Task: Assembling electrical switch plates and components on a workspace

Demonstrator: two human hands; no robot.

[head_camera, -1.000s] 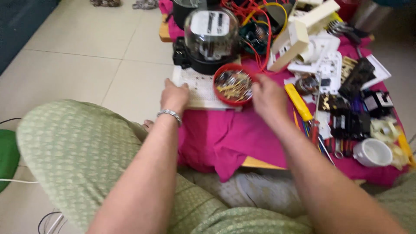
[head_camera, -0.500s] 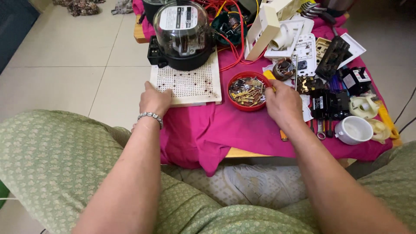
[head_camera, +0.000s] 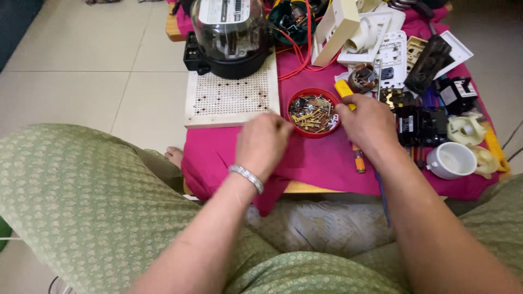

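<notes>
Red dish (head_camera: 314, 112) of small brass and steel bits is sitting on the pink cloth (head_camera: 321, 158), between the two hands and just right of the perforated board (head_camera: 231, 98). The left hand (head_camera: 263, 142) is hovering at the dish's left rim, fingers curled downward; whether it is pinching anything cannot be told. The right hand (head_camera: 370, 126) is resting at the right rim, fingers bent loosely over a yellow screwdriver (head_camera: 348, 103) that is lying under it. The dish is looking light, shallow and stiff, but its loose load would likely spill if tipped; gripping opposite rims and keeping it level seems safest. A white cup (head_camera: 451, 160) is standing well right.
</notes>
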